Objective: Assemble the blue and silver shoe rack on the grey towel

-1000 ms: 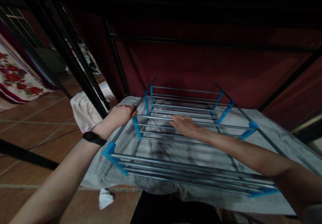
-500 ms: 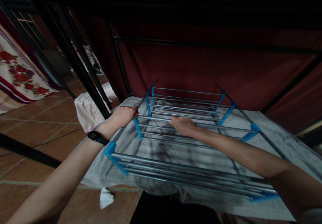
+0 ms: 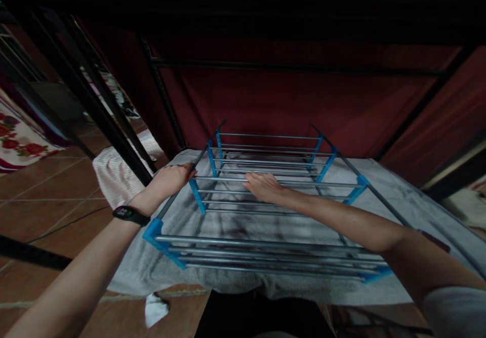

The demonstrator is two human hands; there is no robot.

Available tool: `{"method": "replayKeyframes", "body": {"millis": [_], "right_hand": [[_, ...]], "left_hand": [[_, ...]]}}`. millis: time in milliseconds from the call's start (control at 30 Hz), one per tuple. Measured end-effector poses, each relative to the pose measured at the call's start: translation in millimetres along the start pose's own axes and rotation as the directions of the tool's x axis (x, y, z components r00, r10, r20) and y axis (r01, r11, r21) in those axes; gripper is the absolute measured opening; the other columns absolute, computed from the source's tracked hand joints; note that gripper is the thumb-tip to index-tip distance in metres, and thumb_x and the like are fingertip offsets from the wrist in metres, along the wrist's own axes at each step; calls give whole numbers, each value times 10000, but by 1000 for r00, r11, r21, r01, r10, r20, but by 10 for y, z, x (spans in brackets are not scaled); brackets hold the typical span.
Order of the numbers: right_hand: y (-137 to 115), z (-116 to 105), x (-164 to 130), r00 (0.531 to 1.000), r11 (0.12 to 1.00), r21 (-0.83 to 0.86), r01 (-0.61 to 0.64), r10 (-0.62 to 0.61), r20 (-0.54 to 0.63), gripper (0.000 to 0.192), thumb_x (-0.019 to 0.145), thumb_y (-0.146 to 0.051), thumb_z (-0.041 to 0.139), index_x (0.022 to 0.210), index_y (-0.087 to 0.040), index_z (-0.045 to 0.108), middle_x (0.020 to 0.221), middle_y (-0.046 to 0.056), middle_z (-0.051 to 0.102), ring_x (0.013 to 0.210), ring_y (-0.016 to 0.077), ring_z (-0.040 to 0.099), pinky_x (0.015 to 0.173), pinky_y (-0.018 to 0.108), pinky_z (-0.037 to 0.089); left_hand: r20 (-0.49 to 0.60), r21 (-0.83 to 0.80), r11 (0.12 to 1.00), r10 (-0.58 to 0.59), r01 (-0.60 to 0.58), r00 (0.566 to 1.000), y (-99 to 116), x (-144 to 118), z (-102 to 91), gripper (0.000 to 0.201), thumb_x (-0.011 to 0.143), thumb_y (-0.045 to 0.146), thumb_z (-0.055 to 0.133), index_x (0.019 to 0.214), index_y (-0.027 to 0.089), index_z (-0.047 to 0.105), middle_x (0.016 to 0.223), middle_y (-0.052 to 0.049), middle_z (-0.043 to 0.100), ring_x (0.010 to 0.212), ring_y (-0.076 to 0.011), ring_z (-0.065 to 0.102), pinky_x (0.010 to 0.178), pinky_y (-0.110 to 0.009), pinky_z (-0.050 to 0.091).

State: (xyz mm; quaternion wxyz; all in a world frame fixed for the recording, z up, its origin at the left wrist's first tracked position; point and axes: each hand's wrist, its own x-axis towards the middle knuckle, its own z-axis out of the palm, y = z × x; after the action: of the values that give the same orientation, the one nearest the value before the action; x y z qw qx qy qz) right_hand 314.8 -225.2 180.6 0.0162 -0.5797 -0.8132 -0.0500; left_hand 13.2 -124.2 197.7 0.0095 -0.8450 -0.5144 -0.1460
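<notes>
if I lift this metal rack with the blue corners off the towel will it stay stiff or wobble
The rack probably lifts light: it is thin metal rods and open space. It may wobble, since the rods only plug into blue plastic joints. The left hand on a side post and the right hand on a shelf rod should steady it.

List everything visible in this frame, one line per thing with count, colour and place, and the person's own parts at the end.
rack: one, silver rods with blue plastic joints, lying on its side on the cloth, centre.
cloth: one, grey-white, spread on the floor under the rack.
striped cloth: one, pink-white, on the floor left of the rack.
black frame poles: several, black, slanting at left.
dark red fabric panel: one, behind the rack.
floor tiles: brown, left.
floral fabric: one, red and white, far left.
wristband: one, black, left wrist.
left hand: gripping the rack's left side rail.
right hand: curled over a middle rod.
</notes>
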Motion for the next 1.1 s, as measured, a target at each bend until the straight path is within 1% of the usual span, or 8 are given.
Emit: {"method": "replayKeyframes", "body": {"millis": [100, 233, 367, 433, 533, 833, 967, 1100], "right_hand": [[-20, 3, 23, 1000, 1000, 14, 10, -10, -10, 409, 1060, -407, 235, 1179, -184, 556, 1205, 113, 680, 1106, 234, 640, 821, 309, 473], [-14, 10, 66, 1000, 999, 34, 3, -3, 17, 405, 1060, -417, 247, 1182, -187, 557, 1178, 107, 695, 1060, 233, 664, 780, 305, 483], [18, 47, 85, 1000, 998, 54, 17, -17, -5, 389, 1057, -422, 277, 1146, -188, 575, 1131, 102, 717, 1049, 238, 676, 777, 310, 487], [33, 72, 94, 999, 998, 54, 32, -31, -23, 384, 1056, -424, 283, 1132, -190, 578, 1106, 100, 725, 1024, 248, 686, 764, 323, 490], [48, 97, 114, 999, 998, 47, 37, -36, -24, 390, 1054, -436, 282, 1124, -192, 578, 1078, 99, 733, 984, 260, 700, 735, 337, 493], [70, 78, 150, 999, 996, 75, 37, -38, 13, 419, 1050, -441, 262, 1130, -186, 585, 1048, 116, 739, 952, 273, 708, 730, 358, 498], [100, 84, 155, 999, 993, 113, 35, -36, 10, 426, 1046, -448, 266, 1134, -189, 593, 1026, 112, 741, 935, 263, 708, 749, 365, 499], [133, 94, 176, 999, 988, 147, 45, -44, -12, 467, 1042, -492, 251, 1144, -204, 604, 1001, 99, 741, 906, 240, 698, 750, 360, 493]], "left_hand": [[15, 93, 994, -59, 57, 998, -101, 63, 75, 509, 922, 526, 396, 1202, 170, 627, 872, -141, 697, 925, -361, 681, 859, -467, 510], [60, -312, 938, -143, 155, 988, -219, 124, 198, 608, 834, 605, 516, 1224, 154, 632, 953, -122, 712, 925, -319, 679, 861, -428, 533], [210, -777, 552, -226, 303, 951, -218, 95, 299, 582, 670, 590, 739, 1037, 140, 690, 999, -111, 720, 928, -296, 685, 811, -385, 579], [261, -859, 380, -251, 343, 932, -163, 63, 304, 499, 667, 469, 793, 1030, 146, 678, 1020, -103, 717, 925, -279, 697, 796, -360, 590], [306, -884, 271, -282, 381, 910, -64, 32, 255, 364, 711, 322, 780, 1008, 151, 658, 1000, -84, 710, 863, -242, 713, 744, -315, 600], [348, -888, 192, -314, 418, 883, 36, 4, 167, 502, 733, 211, 765, 1192, 103, 594, 1123, -124, 694, 881, -246, 716, 728, -295, 604], [358, -870, 239, -291, 430, 887, -30, 14, 188, 545, 761, 254, 756, 1249, 123, 551, 1161, -112, 693, 880, -237, 723, 731, -287, 613], [362, -834, 334, -270, 439, 892, -18, 47, 138, 567, 658, 381, 833, 1135, 153, 629, 969, -67, 749, 898, -234, 728, 727, -228, 600]]}}
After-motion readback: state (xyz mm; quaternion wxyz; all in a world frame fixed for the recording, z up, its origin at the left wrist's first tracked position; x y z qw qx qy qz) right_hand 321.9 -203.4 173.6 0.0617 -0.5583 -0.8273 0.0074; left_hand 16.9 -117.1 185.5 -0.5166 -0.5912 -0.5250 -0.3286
